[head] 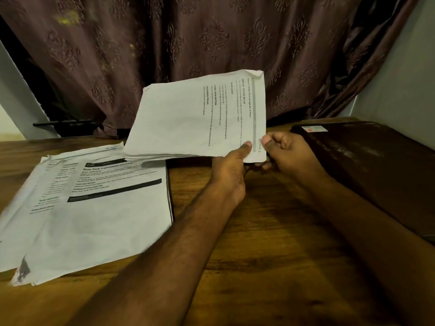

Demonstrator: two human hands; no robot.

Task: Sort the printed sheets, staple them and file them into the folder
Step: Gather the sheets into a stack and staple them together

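Clearly the sorting step is in hand: both hands hold a sheaf of printed sheets [195,118] up off the wooden surface [270,220], turned sideways so its text runs vertically. The left hand [231,171] pinches the near corner, thumb on top, fingers closed beneath; the right hand [286,149] is curled shut on the same corner, just beside it. Two more piles of printed sheets [94,208] lie flat on the surface to the left, overlapping, a black-banded page uppermost. A dark folder [376,165] lies closed at the right. No stapler shows anywhere. Next, I would guess, the sheaf needs squaring and stapling at that pinched corner, once a stapler is found.
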